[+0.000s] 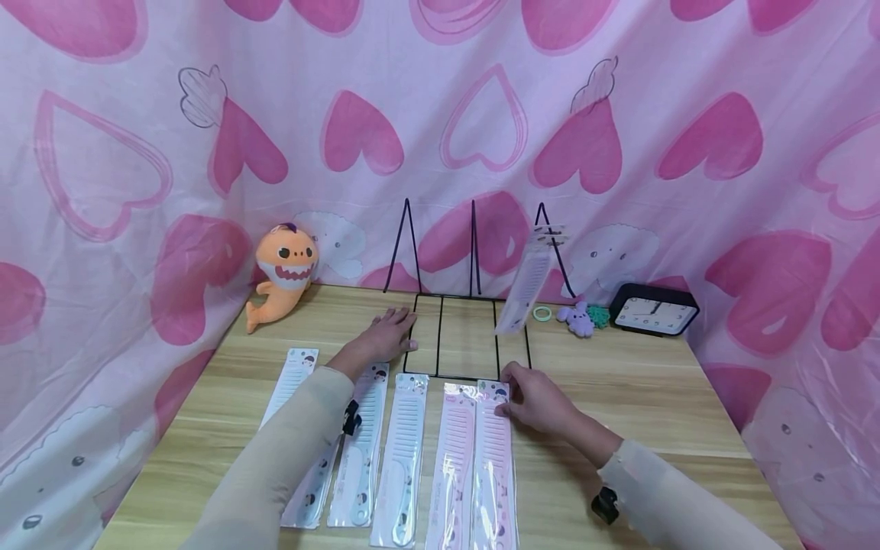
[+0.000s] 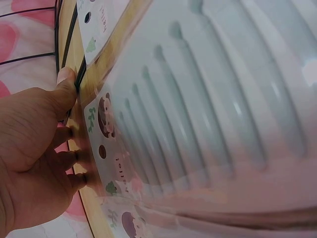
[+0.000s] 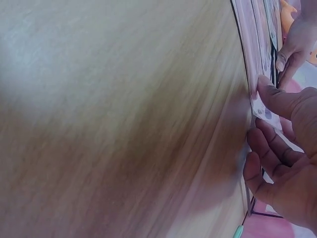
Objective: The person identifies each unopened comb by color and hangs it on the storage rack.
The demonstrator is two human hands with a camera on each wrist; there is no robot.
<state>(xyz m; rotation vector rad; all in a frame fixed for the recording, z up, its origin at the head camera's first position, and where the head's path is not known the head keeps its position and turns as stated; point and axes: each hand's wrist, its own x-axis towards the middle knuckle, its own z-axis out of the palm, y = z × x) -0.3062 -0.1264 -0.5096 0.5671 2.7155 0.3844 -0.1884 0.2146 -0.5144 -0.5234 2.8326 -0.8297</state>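
My right hand (image 1: 539, 397) pinches the top corner of the rightmost pink comb (image 1: 493, 458) in its clear packet, thumb on the card (image 3: 265, 111) and fingers at its edge in the right wrist view. A second packaged pink comb (image 1: 454, 466) lies just left of it. My left hand (image 1: 385, 336) rests with fingers extended at the left side of a black wire rack (image 1: 440, 336), holding nothing. Three packaged pale green combs lie below it, one (image 1: 401, 466) nearest the pink ones. Another packaged comb (image 1: 528, 283) hangs from the rack's right hook.
An orange shark plush (image 1: 285, 267) sits at the back left. At the back right are a pale green ring (image 1: 542, 314), a purple toy (image 1: 579, 319), a green toy (image 1: 599, 315) and a black clock (image 1: 653, 309). A pink heart-print curtain (image 1: 364, 134) surrounds the wooden table (image 1: 619, 389).
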